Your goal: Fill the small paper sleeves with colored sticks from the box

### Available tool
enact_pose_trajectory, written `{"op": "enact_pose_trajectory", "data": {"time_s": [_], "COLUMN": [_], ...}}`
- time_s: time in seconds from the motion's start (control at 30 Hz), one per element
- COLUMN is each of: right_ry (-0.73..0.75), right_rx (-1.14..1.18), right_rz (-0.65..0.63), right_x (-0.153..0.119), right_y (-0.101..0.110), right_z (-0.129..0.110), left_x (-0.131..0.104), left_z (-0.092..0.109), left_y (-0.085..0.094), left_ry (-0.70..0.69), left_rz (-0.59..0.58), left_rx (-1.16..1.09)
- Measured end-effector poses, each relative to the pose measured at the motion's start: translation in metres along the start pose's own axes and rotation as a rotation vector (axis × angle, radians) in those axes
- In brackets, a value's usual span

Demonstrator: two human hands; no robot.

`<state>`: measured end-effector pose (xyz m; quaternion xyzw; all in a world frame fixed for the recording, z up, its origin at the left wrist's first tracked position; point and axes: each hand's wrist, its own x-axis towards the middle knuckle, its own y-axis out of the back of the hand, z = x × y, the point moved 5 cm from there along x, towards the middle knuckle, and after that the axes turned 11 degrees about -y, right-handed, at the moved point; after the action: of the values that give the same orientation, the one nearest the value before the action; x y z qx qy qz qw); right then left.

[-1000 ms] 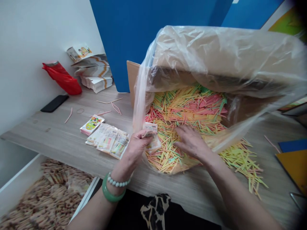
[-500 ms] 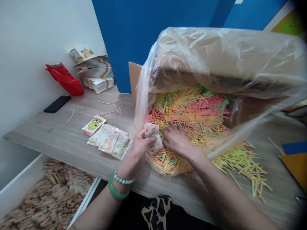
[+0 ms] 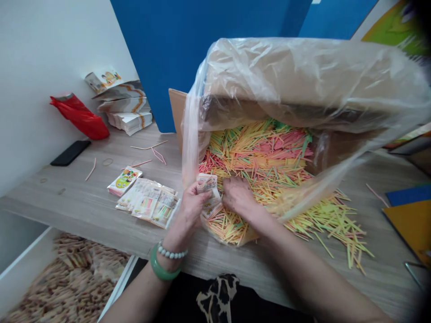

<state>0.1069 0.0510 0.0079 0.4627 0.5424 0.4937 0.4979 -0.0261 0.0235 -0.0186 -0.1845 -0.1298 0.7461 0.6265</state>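
Note:
My left hand (image 3: 194,204) pinches a small printed packet (image 3: 211,197) by its upper left part, at the near left edge of the carton. Just right of the packet is my right hand (image 3: 238,195), its fingers curled down over a heap of thin coloured sticks (image 3: 259,154). Its fingertips are hidden, so what they grip does not show. The sticks are yellow, pink, orange and green and lie in a clear plastic liner (image 3: 194,130). Left of my left hand, several flat clear packets (image 3: 153,202) overlap on the table, some with coloured sticks inside.
A cardboard box (image 3: 177,114) stands behind the liner. Loose sticks (image 3: 346,229) spill to the right. At left are a stack of printed cards (image 3: 124,180), a black phone (image 3: 70,153), a red bag (image 3: 81,117) and folded cartons (image 3: 129,117). Below, an open drawer (image 3: 119,285) holds many packets.
My right hand's fingers have drawn in and curled more over the sticks, near the packet. My left hand keeps its grip on the packet. The whole view has shifted slightly.

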Motion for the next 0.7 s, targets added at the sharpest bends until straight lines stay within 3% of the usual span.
{"op": "enact_pose_trajectory", "data": {"time_s": [0.13,0.27,0.47,0.6,0.7], "right_ry": [0.006,-0.072,-0.043,-0.073,-0.086], "right_rx": [0.032,0.148,0.882,1.265,1.453], "right_rz": [-0.114,-0.117,0.091,0.049,0.091], "right_x": [0.008,0.018,0.013,0.001,-0.003], "right_y": [0.001,0.006,0.017,0.006,0.002], "right_z": [0.006,0.040,0.088,0.087,0.085], "left_x": [0.002,0.004,0.003,0.000,-0.002], "left_z": [0.000,0.001,0.005,0.011,0.016], "left_y": [0.003,0.003,-0.001,-0.007,-0.019], "left_ry": [0.020,0.032,0.021,0.006,-0.033], "left_rz": [0.038,0.044,0.043,-0.018,-0.117], "left_rx": [0.014,0.007,-0.008,0.014,0.040]}}
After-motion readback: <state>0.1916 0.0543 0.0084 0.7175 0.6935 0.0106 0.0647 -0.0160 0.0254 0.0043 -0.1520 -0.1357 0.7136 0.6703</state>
